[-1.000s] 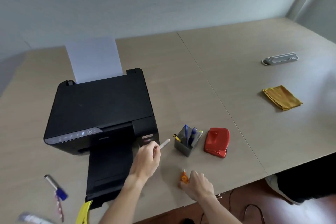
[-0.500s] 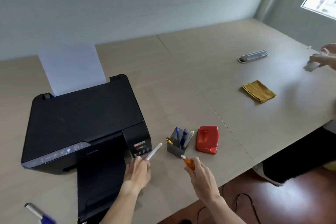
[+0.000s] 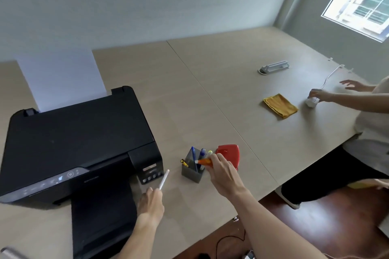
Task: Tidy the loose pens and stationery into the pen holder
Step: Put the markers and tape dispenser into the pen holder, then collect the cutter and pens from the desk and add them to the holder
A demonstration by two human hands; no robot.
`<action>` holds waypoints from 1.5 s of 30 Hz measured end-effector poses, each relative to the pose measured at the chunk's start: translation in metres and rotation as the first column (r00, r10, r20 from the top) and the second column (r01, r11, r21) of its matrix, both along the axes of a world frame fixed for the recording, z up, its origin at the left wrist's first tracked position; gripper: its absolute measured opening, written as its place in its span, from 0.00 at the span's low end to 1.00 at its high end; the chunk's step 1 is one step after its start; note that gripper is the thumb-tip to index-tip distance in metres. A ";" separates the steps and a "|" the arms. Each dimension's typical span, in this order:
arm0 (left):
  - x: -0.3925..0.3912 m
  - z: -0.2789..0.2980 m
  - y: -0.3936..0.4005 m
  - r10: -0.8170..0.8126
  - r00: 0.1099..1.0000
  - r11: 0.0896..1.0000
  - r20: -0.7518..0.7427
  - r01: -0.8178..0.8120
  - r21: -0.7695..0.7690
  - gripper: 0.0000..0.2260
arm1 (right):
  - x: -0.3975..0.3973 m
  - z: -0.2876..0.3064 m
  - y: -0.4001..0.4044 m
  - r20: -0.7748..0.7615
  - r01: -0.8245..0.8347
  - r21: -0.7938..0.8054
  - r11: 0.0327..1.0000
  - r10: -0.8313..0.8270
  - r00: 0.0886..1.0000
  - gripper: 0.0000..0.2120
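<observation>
A grey pen holder [image 3: 191, 173] stands near the table's front edge with several pens in it, among them a blue pen [image 3: 193, 156] and a yellow-tipped one. My right hand [image 3: 223, 174] grips a small orange marker [image 3: 204, 161] and holds it level over the holder's open top, tip pointing left. My left hand [image 3: 150, 204] is lower and to the left, closed on a thin white pen [image 3: 164, 179] that points up and to the right, apart from the holder.
A black printer [image 3: 73, 145] with white paper fills the left side. A red hole punch [image 3: 230, 152] sits just right of the holder. Farther right lie a yellow cloth [image 3: 280, 105] and a grey stapler [image 3: 273, 67]. Another person [image 3: 345, 99] sits at the right edge, handling a white object.
My right hand lifted the orange marker from the table's front edge up to the holder's top. My left hand drew back with the white pen. The view swung right.
</observation>
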State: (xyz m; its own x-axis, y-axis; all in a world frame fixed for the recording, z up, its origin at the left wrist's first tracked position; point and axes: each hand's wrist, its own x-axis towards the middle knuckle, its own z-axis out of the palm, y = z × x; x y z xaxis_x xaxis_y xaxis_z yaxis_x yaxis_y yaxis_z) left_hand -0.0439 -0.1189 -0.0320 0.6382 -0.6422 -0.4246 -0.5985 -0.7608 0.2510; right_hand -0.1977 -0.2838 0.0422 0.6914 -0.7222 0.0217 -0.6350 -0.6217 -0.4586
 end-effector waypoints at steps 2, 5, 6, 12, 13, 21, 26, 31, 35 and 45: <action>0.001 -0.002 0.008 0.045 0.998 0.996 -0.047 -0.048 -0.071 0.08 | 0.006 -0.003 0.002 -0.039 -0.012 0.033 0.999 0.014 0.999 0.13; 0.002 -0.001 0.019 0.086 0.992 0.981 -0.096 -0.101 -0.166 0.11 | 0.013 -0.009 0.007 -0.101 -0.017 0.063 0.998 0.023 0.995 0.10; 0.003 0.001 0.021 0.092 0.990 0.974 -0.102 -0.111 -0.199 0.11 | 0.015 -0.011 0.008 -0.116 -0.013 0.071 0.997 0.021 0.993 0.10; 0.005 0.026 0.018 0.227 0.957 0.827 -0.181 -0.287 -0.483 0.05 | 0.029 -0.013 0.009 -0.115 0.009 0.112 0.994 0.004 0.993 0.11; 0.004 0.031 0.015 0.253 0.947 0.783 -0.199 -0.321 -0.533 0.04 | 0.031 -0.012 0.010 -0.112 0.011 0.117 0.993 0.002 0.994 0.11; -0.015 0.072 -0.023 0.233 0.952 0.440 -0.198 -0.284 -0.852 0.08 | 0.038 -0.015 0.012 -0.069 0.087 0.155 0.984 -0.077 0.995 0.06; -0.021 0.099 -0.056 0.203 0.973 0.361 -0.113 -0.182 -0.915 0.10 | 0.021 -0.018 0.009 -0.083 0.173 0.168 0.971 -0.161 0.983 0.19; -0.028 0.097 -0.086 0.130 0.985 0.441 -0.115 -0.161 -0.883 0.08 | 0.002 -0.017 0.001 -0.044 0.200 0.216 0.956 -0.195 0.980 0.11; -0.033 0.075 -0.095 0.074 0.988 0.580 -0.138 -0.155 -0.799 0.08 | -0.009 -0.012 -0.006 -0.052 0.244 0.214 0.946 -0.238 0.970 0.05; -0.037 0.058 -0.059 0.092 0.984 0.654 -0.152 -0.175 -0.736 0.08 | -0.049 -0.043 0.013 -0.310 0.266 0.285 0.921 -0.174 0.935 0.12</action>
State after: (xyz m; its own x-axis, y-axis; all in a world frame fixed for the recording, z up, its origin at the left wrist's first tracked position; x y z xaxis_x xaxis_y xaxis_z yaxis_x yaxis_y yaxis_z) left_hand -0.0810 -0.1778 0.0257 0.7272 -0.6798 0.0956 -0.4478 -0.3641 0.8167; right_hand -0.2466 -0.2703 -0.0013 0.4594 -0.7931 -0.4000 -0.8669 -0.3023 -0.3963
